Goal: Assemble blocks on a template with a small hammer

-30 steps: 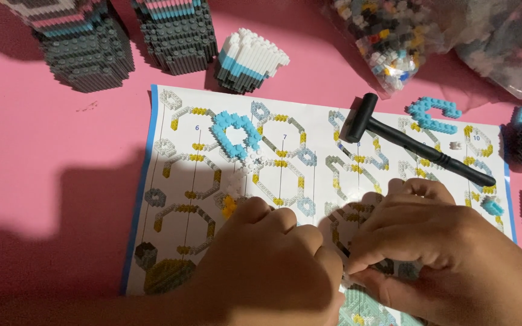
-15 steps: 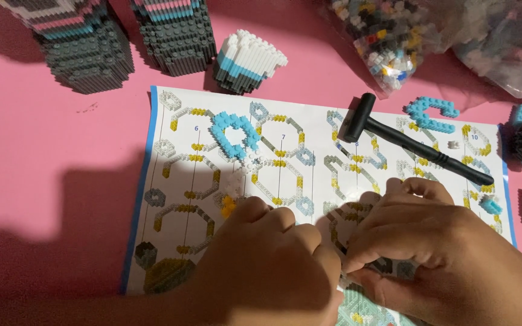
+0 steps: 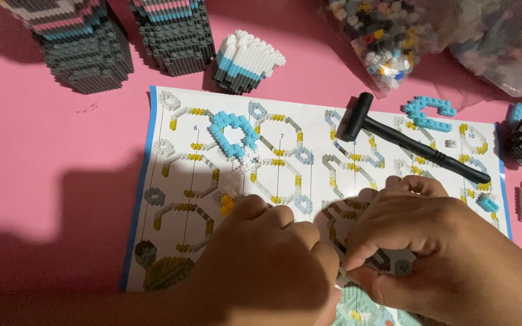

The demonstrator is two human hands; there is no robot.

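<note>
Your left hand point(image 3: 267, 265) and right hand point(image 3: 442, 253) meet over the instruction sheet point(image 3: 170, 181), pinching a small brick piece point(image 3: 341, 279) together, steadying it.

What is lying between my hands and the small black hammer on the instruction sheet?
Nothing visible blocks it. The right hand sits just below the black hammer, with only bare instruction sheet between them. The left hand is farther off; the blue brick ring lies to its upper left, out of the path.
</note>
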